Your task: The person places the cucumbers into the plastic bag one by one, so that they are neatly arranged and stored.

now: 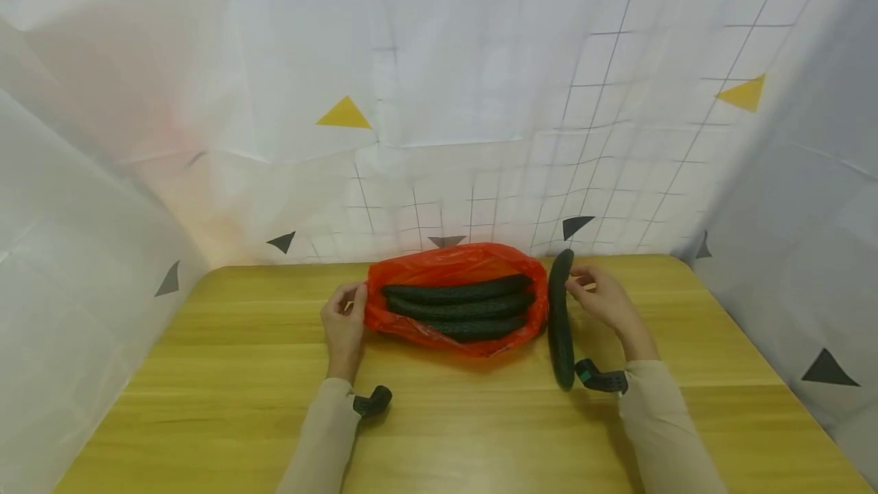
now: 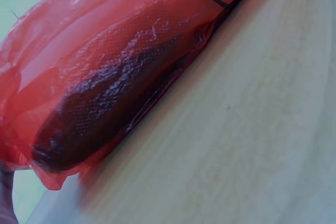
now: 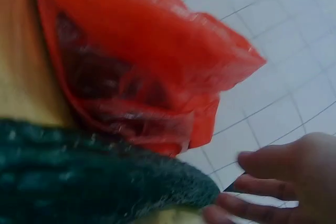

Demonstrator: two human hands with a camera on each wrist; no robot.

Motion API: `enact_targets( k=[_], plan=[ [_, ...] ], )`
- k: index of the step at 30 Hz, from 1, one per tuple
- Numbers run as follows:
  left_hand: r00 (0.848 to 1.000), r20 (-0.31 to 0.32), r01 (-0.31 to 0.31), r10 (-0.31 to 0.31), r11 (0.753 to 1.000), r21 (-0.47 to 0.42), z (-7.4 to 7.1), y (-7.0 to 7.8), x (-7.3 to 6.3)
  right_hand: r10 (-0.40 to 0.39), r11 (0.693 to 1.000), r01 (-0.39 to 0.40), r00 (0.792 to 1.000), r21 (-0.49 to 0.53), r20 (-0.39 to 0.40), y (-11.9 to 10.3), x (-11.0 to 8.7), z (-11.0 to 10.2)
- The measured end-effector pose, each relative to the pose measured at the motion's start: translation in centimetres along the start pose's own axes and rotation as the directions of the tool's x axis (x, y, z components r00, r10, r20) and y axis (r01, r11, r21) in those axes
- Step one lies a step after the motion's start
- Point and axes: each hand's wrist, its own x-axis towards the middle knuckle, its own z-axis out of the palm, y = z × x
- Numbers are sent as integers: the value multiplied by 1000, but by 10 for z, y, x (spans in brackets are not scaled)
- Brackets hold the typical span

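Note:
A red plastic bag (image 1: 473, 256) lies with its mouth spread, and three dark green cucumbers (image 1: 456, 309) rest side by side inside. At the bag's left end, my left hand (image 1: 345, 325) pinches the edge between thumb and fingers. In the left wrist view, a dark cucumber shape (image 2: 100, 114) shows through the thin film. Outside the bag, along its right end, another cucumber (image 1: 561, 326) lies lengthwise, pointing away from me. My right hand (image 1: 604, 302) is beside its far end with fingers loosely bent and parted; in the right wrist view the fingertips (image 3: 228, 201) are right by the tip.
Beneath everything is a wooden table (image 1: 473, 425). White sheeting (image 1: 446, 90) with grid lines and yellow and dark triangles stands behind it, with more sheeting at both sides. Each wrist wears a small black camera, such as the right one (image 1: 600, 378).

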Motion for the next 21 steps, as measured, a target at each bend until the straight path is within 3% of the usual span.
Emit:
enact_targets(
  k=[6, 11, 21],
  plan=[
    [1000, 3, -7, 7, 1000, -16, -1, -7, 3, 29, 997, -22, 995, -73, 92, 3, 0, 10],
    [1000, -20, 3, -4, 1000, -31, -2, -25, 8, 54, 996, -48, 996, -78, 75, -1, 0, 19],
    [998, -70, -11, 11, 1000, -9, -1, -29, 8, 113, 987, -108, 993, -122, 36, -2, 4, 30]
  ],
)
